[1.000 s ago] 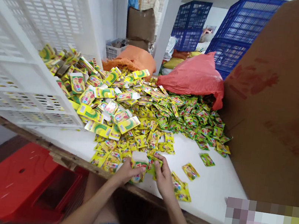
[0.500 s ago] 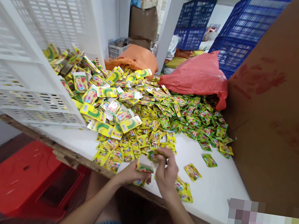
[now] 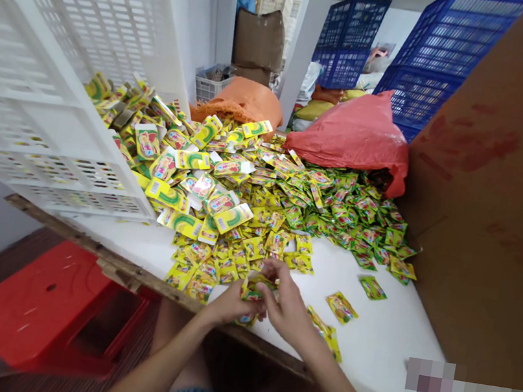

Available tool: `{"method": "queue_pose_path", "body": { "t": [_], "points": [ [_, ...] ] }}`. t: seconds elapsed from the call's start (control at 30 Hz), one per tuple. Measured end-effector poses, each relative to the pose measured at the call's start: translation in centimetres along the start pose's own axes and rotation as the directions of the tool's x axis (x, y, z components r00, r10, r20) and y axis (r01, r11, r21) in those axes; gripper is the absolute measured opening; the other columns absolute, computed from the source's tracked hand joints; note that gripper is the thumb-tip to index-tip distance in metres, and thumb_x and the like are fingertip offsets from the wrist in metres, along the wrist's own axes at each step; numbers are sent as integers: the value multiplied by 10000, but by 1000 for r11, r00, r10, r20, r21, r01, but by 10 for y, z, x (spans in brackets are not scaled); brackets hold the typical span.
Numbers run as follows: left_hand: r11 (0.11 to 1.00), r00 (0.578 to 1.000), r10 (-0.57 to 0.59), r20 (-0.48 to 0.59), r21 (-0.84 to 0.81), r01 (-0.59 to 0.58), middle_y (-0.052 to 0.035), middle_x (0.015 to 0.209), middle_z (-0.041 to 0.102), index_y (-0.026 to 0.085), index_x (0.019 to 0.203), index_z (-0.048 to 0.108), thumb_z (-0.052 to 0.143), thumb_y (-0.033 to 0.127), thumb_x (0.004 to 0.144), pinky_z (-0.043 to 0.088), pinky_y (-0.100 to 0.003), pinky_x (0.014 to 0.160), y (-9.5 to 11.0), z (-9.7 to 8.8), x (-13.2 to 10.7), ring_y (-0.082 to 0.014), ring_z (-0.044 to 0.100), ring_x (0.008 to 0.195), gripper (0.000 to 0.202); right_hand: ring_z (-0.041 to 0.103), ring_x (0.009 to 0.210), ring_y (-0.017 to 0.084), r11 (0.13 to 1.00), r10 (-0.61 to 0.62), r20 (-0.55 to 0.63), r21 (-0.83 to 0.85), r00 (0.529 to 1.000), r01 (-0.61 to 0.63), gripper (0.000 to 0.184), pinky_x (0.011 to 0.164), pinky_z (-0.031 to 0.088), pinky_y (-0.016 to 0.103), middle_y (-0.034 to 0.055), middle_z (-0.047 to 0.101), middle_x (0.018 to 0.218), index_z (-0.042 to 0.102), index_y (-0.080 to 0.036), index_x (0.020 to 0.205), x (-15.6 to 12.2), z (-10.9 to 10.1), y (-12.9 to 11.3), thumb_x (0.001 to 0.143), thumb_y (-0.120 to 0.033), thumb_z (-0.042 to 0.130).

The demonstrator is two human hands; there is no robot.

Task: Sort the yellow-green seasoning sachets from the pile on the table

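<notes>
Low over the front edge of the white table, my left hand is closed around a small yellow-and-green carton with its upper end open. My right hand pinches a small sachet at the carton's mouth; how far it sits inside is hidden by the fingers. Just beyond my hands spreads a heap of yellow sachets. To the left lie many small cartons, and green sachets are piled to the right. Several loose sachets rest beside my right hand.
A white plastic crate stands tipped at the left, cartons spilling from it. An orange sack and a red bag lie behind the heap. A cardboard wall bounds the right; a red stool stands below left.
My right hand has moved left and brought the sachet to the carton's open end. My left hand still holds the carton in about the same place. The view has shifted slightly.
</notes>
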State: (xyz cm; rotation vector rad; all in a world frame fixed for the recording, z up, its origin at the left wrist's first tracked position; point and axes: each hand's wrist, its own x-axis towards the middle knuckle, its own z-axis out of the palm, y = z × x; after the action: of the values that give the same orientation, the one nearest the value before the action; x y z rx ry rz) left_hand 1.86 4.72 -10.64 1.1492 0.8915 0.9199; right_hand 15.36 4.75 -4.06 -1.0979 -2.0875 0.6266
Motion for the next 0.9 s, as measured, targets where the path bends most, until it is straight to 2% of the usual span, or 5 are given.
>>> {"method": "queue_pose_path", "body": {
  "t": [0.23, 0.5, 0.67, 0.8, 0.9],
  "points": [
    [996, 994, 30, 105, -91, -21, 2, 637, 580, 126, 838, 582, 675, 271, 643, 445, -237, 587, 3, 4, 2, -114, 543, 575, 260, 461, 894, 220, 974, -56, -277, -227, 959, -9, 67, 778, 403, 394, 52, 517, 883, 590, -214, 840, -12, 4, 12, 809, -242, 538],
    [1000, 998, -8, 63, 5, 7, -15, 622, 616, 121, 764, 587, 675, 278, 628, 453, -252, 619, 10, 7, -3, -139, 565, 605, 226, 408, 978, 257, 927, -87, 9, -366, 996, 84, 84, 792, 354, 414, 61, 525, 953, 645, -211, 714, 16, -11, -3, 738, -138, 611],
    [992, 997, 16, -76, 122, -7, -20, 840, 656, 143, 865, 612, 670, 196, 608, 447, -259, 750, 11, 3, -3, -184, 572, 826, 268, 413, 1033, 242, 956, -26, 50, -291, 998, 39, 147, 833, 365, 408, 54, 535, 1042, 651, -232, 744, 2, -2, 1, 817, -201, 528],
    [992, 999, -15, -44, 127, 21, -22, 898, 640, 137, 978, 578, 647, 220, 647, 443, -257, 748, 5, 0, -1, -178, 564, 837, 348, 381, 1115, 238, 964, 27, -11, -264, 1000, -29, 156, 891, 352, 419, 54, 504, 1143, 613, -243, 926, -17, 2, 10, 841, -239, 483],
    [985, 999, 37, -1, 171, -37, -22, 911, 625, 143, 1011, 545, 639, 177, 643, 439, -264, 761, 3, 2, -2, -170, 558, 836, 381, 364, 1143, 263, 958, 46, -2, -284, 999, -45, 162, 906, 339, 447, 63, 509, 1147, 632, -238, 856, -26, 3, 15, 842, -276, 476]
  ]
}}
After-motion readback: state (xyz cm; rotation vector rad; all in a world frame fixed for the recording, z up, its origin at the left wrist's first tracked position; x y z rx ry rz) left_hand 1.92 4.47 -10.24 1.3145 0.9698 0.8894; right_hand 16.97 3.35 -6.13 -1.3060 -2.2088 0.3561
